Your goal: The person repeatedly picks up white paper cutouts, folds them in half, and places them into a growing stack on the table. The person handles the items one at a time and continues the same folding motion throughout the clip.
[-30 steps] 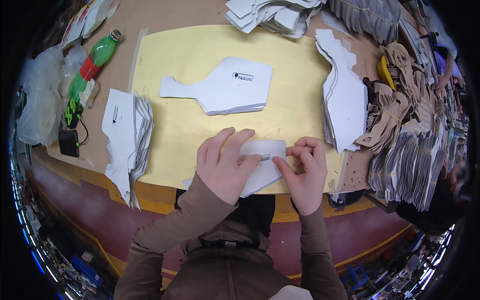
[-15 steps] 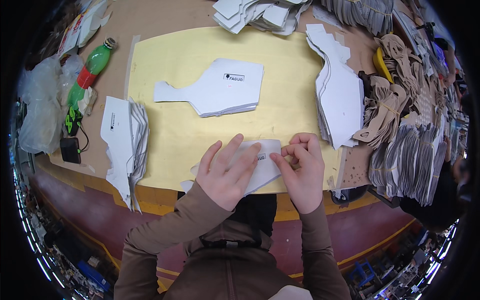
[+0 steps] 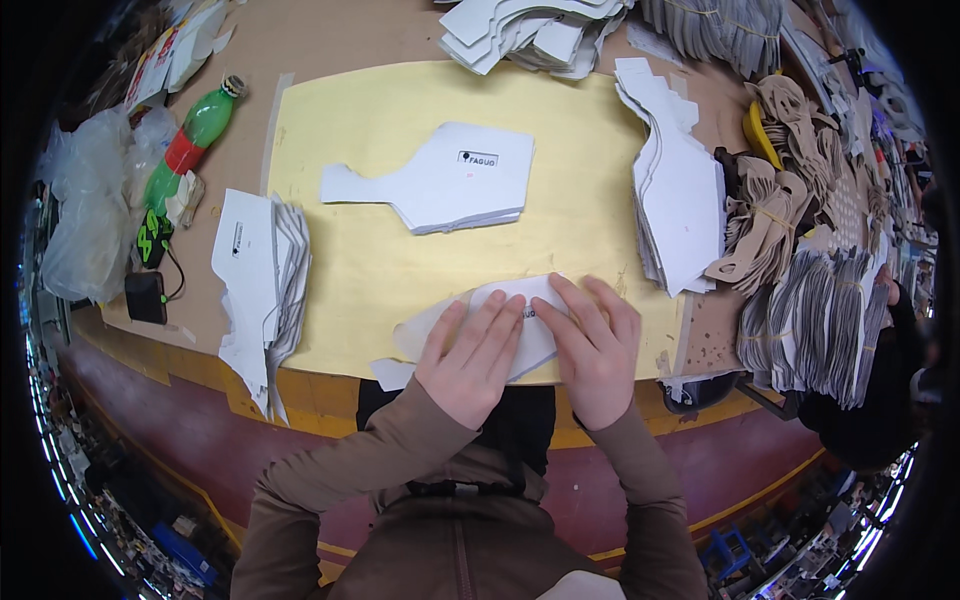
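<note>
A white cut piece (image 3: pixel 537 348) with a small printed label lies near the front edge of a yellow sheet (image 3: pixel 355 265). My left hand (image 3: pixel 468 368) rests flat on its left part, fingers stretched out and pointing away from me. On its right side lies my right hand (image 3: pixel 597 360), fingers extended over the upper edge. Both hands partly cover the piece and its label. A narrow white end (image 3: pixel 393 373) shows left of my left hand; whether it belongs to the same piece I cannot tell. Farther back, a short stack of similar white pieces (image 3: pixel 465 195) sits on the sheet.
Stacks of white pieces stand left (image 3: pixel 250 285) and right (image 3: pixel 682 215); another pile (image 3: pixel 545 35) is at the back. At left are a green bottle (image 3: pixel 205 120), plastic bag (image 3: pixel 85 220) and black box (image 3: pixel 146 298). Beige bundles (image 3: pixel 765 215) and grey bundles (image 3: pixel 815 325) lie right.
My right fingers have gone from a pinch at the piece's right edge to lying extended on it. My left fingers have come closer together, flat on the piece.
</note>
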### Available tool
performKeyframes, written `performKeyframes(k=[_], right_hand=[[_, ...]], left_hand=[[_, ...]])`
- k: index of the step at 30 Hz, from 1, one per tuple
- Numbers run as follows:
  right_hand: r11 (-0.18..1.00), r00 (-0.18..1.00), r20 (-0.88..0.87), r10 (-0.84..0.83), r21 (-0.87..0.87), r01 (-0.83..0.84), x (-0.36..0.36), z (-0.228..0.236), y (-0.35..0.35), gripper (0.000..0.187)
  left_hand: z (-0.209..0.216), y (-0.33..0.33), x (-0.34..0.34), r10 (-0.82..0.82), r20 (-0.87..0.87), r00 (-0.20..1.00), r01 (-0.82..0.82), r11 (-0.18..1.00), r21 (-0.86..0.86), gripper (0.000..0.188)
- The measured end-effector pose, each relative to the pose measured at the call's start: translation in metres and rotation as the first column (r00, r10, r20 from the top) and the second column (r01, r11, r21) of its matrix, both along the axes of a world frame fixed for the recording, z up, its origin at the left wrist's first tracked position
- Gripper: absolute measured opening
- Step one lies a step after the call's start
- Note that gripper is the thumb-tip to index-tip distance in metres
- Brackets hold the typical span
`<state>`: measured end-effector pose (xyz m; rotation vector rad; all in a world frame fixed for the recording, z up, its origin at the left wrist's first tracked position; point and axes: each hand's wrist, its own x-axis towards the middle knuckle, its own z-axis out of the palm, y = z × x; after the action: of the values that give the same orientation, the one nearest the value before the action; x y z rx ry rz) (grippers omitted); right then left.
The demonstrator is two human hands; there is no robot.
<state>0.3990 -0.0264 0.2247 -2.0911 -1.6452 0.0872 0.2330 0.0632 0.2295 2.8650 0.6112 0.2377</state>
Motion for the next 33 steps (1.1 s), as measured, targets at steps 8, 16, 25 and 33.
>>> performKeyframes(k=[8,16,25,33], right_hand=[[0.987,0.996,0.041,0.082,-0.142,-0.075,0.011,0.003,-0.011,0.038],[0.976,0.988,-0.030,0.152,-0.155,-0.154,0.017,0.001,-0.011,0.040],[0.956,0.963,-0.027,0.269,-0.112,-0.270,0.023,-0.004,-0.016,0.039],[0.963,0.965,0.043,0.260,-0.080,-0.256,0.020,-0.007,-0.014,0.043]], left_hand=[[-0.013,0.001,-0.018,0.028,-0.054,0.998,-0.029,0.999,-0.024,0.048],[-0.015,-0.003,-0.027,0.057,-0.054,0.997,-0.056,0.998,0.018,0.046],[-0.003,-0.006,-0.019,0.102,-0.106,0.989,-0.108,0.992,-0.061,0.048],[0.007,-0.007,-0.015,0.094,-0.162,0.982,-0.105,0.993,-0.056,0.046]])
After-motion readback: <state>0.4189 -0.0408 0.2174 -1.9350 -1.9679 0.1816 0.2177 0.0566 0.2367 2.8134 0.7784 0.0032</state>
